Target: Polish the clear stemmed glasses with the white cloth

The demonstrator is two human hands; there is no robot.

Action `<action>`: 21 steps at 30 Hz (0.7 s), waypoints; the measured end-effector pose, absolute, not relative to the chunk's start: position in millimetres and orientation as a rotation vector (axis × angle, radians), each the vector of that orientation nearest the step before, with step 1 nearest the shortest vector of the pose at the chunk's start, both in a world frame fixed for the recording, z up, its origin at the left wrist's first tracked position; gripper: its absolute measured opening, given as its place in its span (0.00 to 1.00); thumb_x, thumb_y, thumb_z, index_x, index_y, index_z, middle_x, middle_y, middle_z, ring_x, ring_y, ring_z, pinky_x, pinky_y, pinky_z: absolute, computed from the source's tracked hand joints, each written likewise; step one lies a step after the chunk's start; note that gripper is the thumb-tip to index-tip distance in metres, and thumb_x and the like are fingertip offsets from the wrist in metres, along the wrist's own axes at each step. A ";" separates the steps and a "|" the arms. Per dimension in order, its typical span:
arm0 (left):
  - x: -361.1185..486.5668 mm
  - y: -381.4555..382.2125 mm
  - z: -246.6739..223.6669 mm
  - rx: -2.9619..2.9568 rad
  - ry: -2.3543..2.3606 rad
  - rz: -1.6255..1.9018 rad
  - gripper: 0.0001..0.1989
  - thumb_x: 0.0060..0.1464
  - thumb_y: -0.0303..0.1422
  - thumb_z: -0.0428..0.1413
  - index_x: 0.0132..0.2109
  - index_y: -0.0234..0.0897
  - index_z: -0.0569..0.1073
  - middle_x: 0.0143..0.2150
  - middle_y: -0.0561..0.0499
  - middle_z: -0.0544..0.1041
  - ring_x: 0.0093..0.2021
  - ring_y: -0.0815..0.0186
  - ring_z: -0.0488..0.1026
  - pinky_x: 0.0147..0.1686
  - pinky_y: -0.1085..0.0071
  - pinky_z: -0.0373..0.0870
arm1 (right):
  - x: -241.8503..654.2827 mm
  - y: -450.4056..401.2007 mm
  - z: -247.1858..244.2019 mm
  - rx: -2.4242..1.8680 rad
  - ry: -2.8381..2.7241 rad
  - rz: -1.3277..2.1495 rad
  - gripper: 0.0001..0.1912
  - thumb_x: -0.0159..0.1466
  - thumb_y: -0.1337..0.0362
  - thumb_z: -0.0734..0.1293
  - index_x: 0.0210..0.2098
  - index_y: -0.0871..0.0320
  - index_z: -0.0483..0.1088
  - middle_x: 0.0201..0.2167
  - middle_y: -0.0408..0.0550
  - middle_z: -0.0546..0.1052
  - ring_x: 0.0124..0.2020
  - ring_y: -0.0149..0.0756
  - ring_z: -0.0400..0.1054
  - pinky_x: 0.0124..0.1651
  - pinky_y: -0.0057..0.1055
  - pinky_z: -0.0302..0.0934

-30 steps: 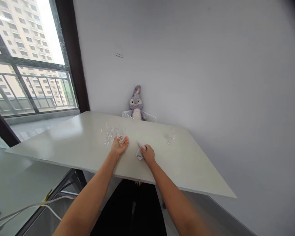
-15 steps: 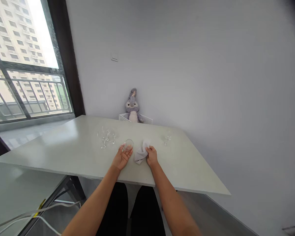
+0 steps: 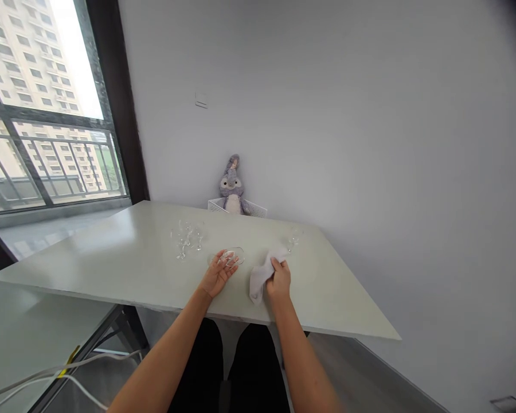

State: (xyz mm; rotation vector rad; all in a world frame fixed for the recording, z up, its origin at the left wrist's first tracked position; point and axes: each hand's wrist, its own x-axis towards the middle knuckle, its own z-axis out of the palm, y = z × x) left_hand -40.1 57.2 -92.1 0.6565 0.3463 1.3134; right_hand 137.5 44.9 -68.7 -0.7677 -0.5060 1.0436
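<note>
My left hand [image 3: 217, 276] is closed around a clear stemmed glass [image 3: 235, 254], tilted with its rim to the right, above the middle of the table. In my right hand [image 3: 279, 279] a pale cloth [image 3: 261, 277] is pinched, hanging to the left of the fingers, apart from the glass. Several clear stemmed glasses [image 3: 187, 236] stand together left of my left hand. One more glass [image 3: 294, 238] stands beyond my right hand, near the cloth's upper end.
The pale table [image 3: 124, 258] has its front edge close to my legs. A grey plush toy [image 3: 231, 186] sits in a white basket [image 3: 258, 210] by the wall. White cables [image 3: 69, 378] cross a lower surface at bottom left.
My right hand has moved to the right with the cloth, away from the glass. The glass in my left hand has shifted slightly right and tipped further over.
</note>
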 end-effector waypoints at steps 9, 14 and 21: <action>-39.3 55.6 -86.3 0.688 0.329 1.361 0.20 0.45 0.25 0.58 0.47 0.41 0.66 0.43 0.50 0.70 0.40 0.70 0.71 0.42 0.72 0.67 | 94.3 14.5 -56.9 -0.843 -1.290 1.372 0.24 0.55 0.58 0.63 0.51 0.55 0.64 0.26 0.40 0.69 0.20 0.25 0.60 0.24 0.24 0.56; -36.7 51.6 -82.0 0.714 0.361 1.236 0.18 0.47 0.28 0.57 0.47 0.39 0.67 0.41 0.48 0.71 0.35 0.70 0.71 0.39 0.73 0.68 | 113.2 18.8 -52.6 -0.939 -1.721 1.126 0.26 0.52 0.63 0.66 0.51 0.52 0.64 0.29 0.41 0.71 0.25 0.28 0.61 0.30 0.27 0.59; -32.5 40.7 -81.5 0.941 0.486 1.125 0.19 0.46 0.32 0.58 0.47 0.36 0.69 0.38 0.47 0.72 0.34 0.67 0.70 0.31 0.75 0.66 | 108.1 19.9 -72.5 -1.166 -1.744 0.854 0.07 0.52 0.61 0.66 0.30 0.55 0.71 0.27 0.44 0.73 0.28 0.34 0.66 0.35 0.32 0.60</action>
